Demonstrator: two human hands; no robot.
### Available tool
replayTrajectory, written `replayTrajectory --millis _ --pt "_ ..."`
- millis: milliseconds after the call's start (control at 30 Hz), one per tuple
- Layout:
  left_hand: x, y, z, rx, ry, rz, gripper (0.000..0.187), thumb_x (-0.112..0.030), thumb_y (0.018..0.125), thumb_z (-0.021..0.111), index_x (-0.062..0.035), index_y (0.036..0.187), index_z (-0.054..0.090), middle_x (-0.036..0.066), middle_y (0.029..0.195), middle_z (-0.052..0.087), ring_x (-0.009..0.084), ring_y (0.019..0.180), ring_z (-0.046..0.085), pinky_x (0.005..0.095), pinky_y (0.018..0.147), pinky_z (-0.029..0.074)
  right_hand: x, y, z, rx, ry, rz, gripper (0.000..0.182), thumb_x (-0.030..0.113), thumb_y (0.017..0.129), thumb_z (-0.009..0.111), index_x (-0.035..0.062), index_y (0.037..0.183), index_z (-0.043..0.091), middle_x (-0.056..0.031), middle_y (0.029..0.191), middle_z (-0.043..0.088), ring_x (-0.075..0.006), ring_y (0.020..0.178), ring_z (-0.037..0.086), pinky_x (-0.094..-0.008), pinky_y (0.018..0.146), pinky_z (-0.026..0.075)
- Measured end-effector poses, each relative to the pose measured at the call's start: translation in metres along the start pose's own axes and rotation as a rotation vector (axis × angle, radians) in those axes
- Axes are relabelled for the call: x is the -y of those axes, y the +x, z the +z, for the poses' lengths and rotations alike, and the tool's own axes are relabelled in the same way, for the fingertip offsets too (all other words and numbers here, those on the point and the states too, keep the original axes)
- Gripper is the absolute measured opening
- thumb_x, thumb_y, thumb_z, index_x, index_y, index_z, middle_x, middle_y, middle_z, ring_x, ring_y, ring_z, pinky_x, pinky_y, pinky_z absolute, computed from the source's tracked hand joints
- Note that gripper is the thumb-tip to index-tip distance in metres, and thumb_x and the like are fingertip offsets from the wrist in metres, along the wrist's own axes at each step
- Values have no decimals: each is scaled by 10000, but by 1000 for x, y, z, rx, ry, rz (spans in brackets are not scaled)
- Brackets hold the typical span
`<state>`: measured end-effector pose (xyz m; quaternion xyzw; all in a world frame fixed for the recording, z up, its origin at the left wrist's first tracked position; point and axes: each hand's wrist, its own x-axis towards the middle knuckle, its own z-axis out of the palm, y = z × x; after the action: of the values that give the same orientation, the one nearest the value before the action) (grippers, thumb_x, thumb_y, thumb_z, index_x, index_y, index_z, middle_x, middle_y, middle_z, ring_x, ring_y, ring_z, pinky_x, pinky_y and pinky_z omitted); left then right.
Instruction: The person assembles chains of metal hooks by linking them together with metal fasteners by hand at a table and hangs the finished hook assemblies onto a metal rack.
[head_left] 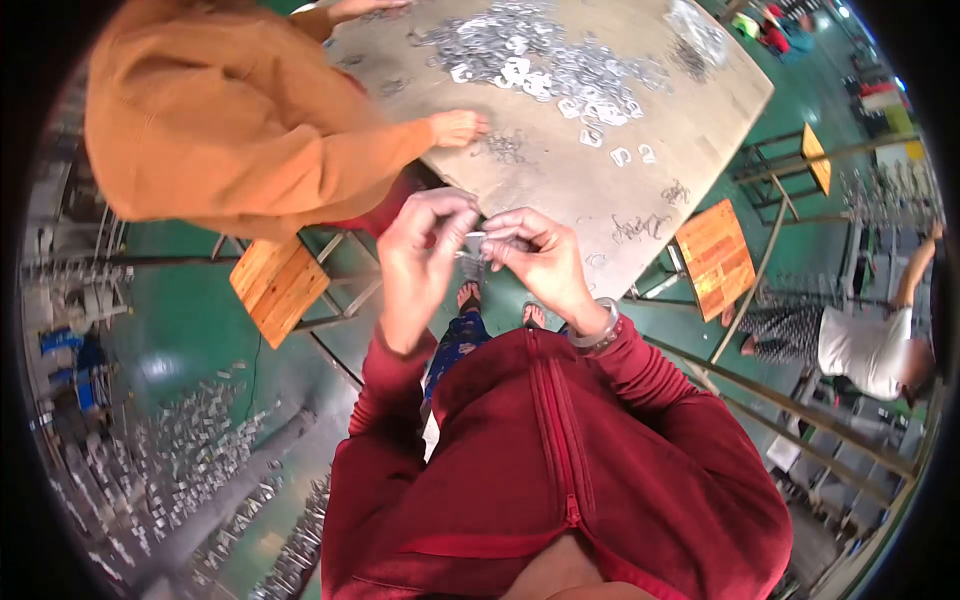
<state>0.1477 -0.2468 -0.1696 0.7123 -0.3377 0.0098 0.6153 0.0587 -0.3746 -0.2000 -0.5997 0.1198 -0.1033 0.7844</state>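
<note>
Held up in front of my chest, beside the table's near corner, is a small silvery metal piece [478, 236], its exact kind too small to make out. The thumb and fingers of my left hand [422, 245] pinch it from one side. From the other side my right hand [540, 255], with a bracelet at the wrist, closes its fingertips on it. Part of the piece is hidden by the fingers. Beyond my hands, a heap of flat, hook-shaped metal pieces [540, 70] covers the far part of the table [540, 180].
Small piles of thin dark wire pieces [640, 228] lie near the table's right edge. At the left, a co-worker in an orange top [250, 140] rests a hand on the table. Wooden stools [715, 260] stand alongside. Another person [860, 345] is at the far right.
</note>
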Motion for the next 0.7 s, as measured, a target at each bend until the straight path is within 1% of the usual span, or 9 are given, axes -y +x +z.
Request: replayTrajectory --millis 67,133,267,333,433,533,567,600,700 --pt "-12 -18 -3 17 204 49 87 -53 791 641 -23 870 621 119 998 609 239 971 566 334 833 453 1 0 0 -15 -17 -82 164 -26 806 642 -30 967 612 -92 878 651 -117 712 612 -238 635 517" --pt "-10 -31 0 -63 437 110 89 -82 788 635 -38 865 626 103 1010 576 266 982 532 360 837 438 11 0 3 -9 -157 -95 174 -2 803 657 -28 972 622 -91 872 654 -122 719 620 -239 645 520" --pt "5 -50 17 -241 537 247 123 -137 745 612 -71 842 575 111 1003 532 283 944 492 380 778 415 9 0 -3 -8 -459 -105 191 -18 795 649 -44 983 628 -124 934 655 -179 866 615 -290 778 513" --pt "-3 -50 18 -356 437 239 131 -181 792 596 -75 841 536 108 936 511 295 919 482 402 755 404 0 9 -7 115 -375 -210 192 14 828 613 -53 1008 622 -124 968 650 -188 850 613 -298 789 509" --pt "-16 -51 22 -301 318 81 138 -204 872 535 -68 854 526 126 905 515 311 893 495 423 735 391 21 18 -23 214 -427 -141 261 86 876 563 -75 1080 587 -169 1090 594 -226 951 591 -316 816 506" --pt "-30 -58 15 -270 172 103 151 -202 894 509 -54 874 530 133 847 541 308 854 527 430 742 386 -5 71 -114 196 -441 -21 368 219 942 454 -75 1135 563 -200 1181 534 -270 992 579 -339 853 489" --pt "-31 -56 11 -249 176 46 142 -182 895 507 -44 877 535 123 825 548 302 855 537 429 763 383 -28 102 -166 269 -522 -90 457 331 867 581 40 1218 548 -219 1124 588 -431 919 592 -496 799 508" --pt "-28 -56 12 -244 121 6 128 -161 886 519 -34 877 534 114 854 560 294 869 543 421 770 390 -29 108 -181 276 -599 -136 454 328 868 580 38 1216 547 -219 1123 588 -429 919 593 -494 799 508" --pt "-20 -61 15 -376 186 154 112 -99 830 570 9 842 544 138 747 571 317 738 572 404 641 437 0 76 -137 221 -753 -223 446 318 870 577 33 1210 546 -221 1122 587 -423 920 593 -488 801 508"
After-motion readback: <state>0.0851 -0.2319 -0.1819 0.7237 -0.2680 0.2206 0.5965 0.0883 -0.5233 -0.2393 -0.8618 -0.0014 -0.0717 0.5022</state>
